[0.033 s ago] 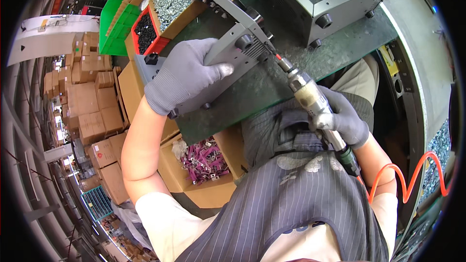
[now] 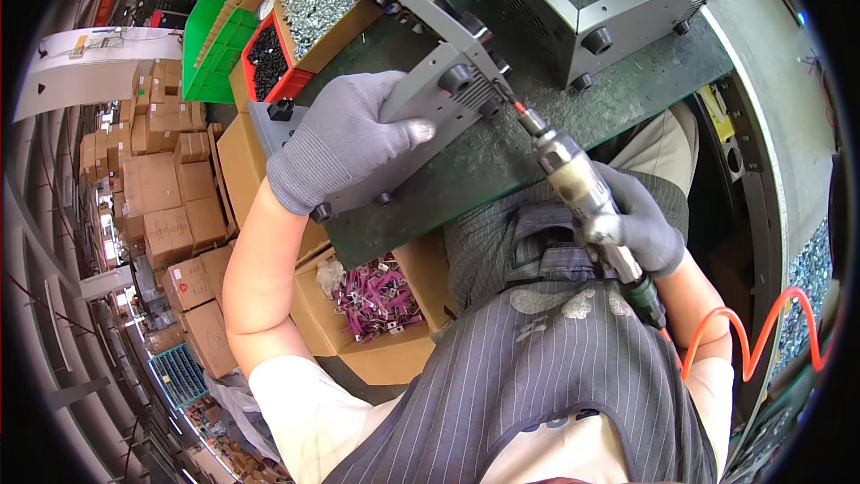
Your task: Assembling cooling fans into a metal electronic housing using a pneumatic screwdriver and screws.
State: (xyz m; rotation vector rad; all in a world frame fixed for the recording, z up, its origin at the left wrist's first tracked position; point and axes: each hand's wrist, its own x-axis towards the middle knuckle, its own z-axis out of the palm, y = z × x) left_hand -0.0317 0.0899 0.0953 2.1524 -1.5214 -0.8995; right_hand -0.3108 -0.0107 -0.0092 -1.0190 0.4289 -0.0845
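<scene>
My left hand (image 2: 345,139), in a grey glove, is closed over the edge of a grey metal casing (image 2: 412,157) with black round feet and vent slots. The casing stands tilted on the dark green bench top (image 2: 475,161). In my right hand (image 2: 638,226), also gloved, is a pneumatic screwdriver (image 2: 578,184), its fingers wrapped round the body. The bit points up and left and reaches the casing's right edge, near the vent slots; whether it touches a screw is too small to tell. An orange coiled air hose (image 2: 736,327) runs from the tool's rear end.
A second grey casing (image 2: 618,36) stands at the far right of the bench. At the back left are a carton of silver screws (image 2: 318,4), a red bin of black screws (image 2: 269,63) and a green bin (image 2: 210,45). Below the bench, a carton holds purple-and-metal parts (image 2: 376,300).
The screwdriver has shifted slightly right and down with my right hand. The casing and my left hand have moved a touch to the right.
</scene>
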